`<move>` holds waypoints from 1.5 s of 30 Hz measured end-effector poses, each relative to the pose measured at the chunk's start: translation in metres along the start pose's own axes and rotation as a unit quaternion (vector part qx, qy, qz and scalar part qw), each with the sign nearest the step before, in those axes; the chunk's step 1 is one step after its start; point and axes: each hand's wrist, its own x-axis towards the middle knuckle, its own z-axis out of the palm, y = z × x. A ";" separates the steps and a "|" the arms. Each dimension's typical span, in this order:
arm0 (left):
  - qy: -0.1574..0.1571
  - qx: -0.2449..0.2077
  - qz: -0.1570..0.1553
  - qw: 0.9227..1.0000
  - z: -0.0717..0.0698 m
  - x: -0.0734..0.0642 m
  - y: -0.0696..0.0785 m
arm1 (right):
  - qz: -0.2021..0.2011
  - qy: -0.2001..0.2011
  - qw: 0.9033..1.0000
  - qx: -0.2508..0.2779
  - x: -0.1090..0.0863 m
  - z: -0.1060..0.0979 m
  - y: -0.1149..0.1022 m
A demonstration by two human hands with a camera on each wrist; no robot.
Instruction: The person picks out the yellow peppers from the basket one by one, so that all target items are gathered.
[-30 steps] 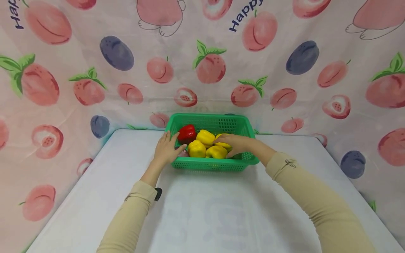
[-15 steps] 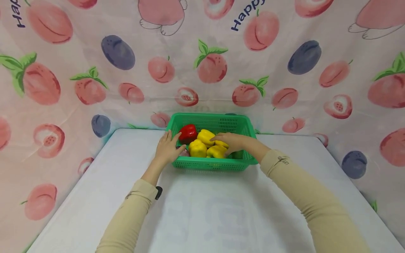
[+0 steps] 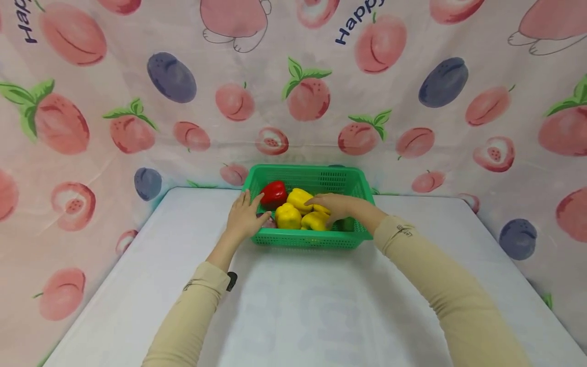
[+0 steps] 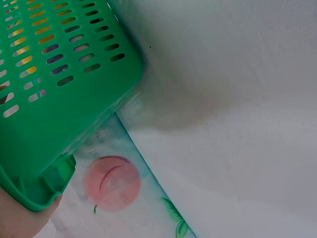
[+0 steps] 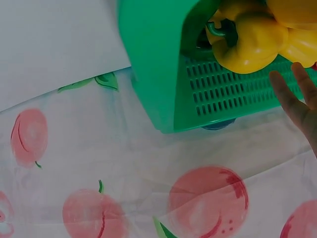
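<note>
A green perforated plastic basket (image 3: 316,234) holds bell peppers in the head view. My left hand (image 3: 242,219) rests at its left rim with fingers spread; in the left wrist view, part of that hand (image 4: 22,215) shows beneath the basket's corner. My right hand (image 3: 339,205) reaches over the right half, its fingers above the yellow peppers. In the right wrist view two extended fingers (image 5: 287,96) stand apart from a yellow bell pepper (image 5: 250,44). A red bell pepper (image 3: 274,194) lies at back left. One more yellow pepper is partly hidden under my right hand.
A purplish item (image 3: 269,223) sits in the basket's front left corner, and a dark green one (image 3: 346,225) at the front right. The white table (image 3: 293,295) extends toward me. A fruit-print cloth (image 3: 202,168) hangs close behind the basket.
My right hand has shifted slightly left over the peppers, uncovering more of the dark green item. My left hand stays at the rim.
</note>
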 end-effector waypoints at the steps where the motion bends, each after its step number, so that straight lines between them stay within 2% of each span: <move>1: -0.001 0.001 0.000 1.000 0.000 0.000 0.000 | 0.002 -0.003 1.000 0.001 0.000 0.000 0.001; 6: -0.003 0.000 0.001 1.000 0.002 0.001 0.001 | 0.001 -0.021 1.000 0.004 0.002 0.001 0.001; 11: -0.001 0.002 -0.001 1.000 0.003 0.000 0.000 | 0.023 -0.051 0.998 0.003 0.005 0.001 -0.002; 21: 0.008 0.002 0.002 1.000 0.003 0.003 -0.003 | 0.045 -0.089 0.994 -0.041 0.017 0.008 -0.008; 28: 0.007 -0.007 0.001 1.000 0.003 0.003 -0.002 | 0.065 -0.085 0.993 -0.052 0.020 0.011 -0.007; 35: 0.012 -0.007 0.001 1.000 0.002 0.003 -0.001 | 0.045 -0.058 0.994 -0.086 0.023 0.013 -0.002; 45: 0.015 -0.009 -0.002 1.000 0.004 0.003 -0.003 | 0.041 -0.045 0.995 -0.082 0.019 0.017 0.003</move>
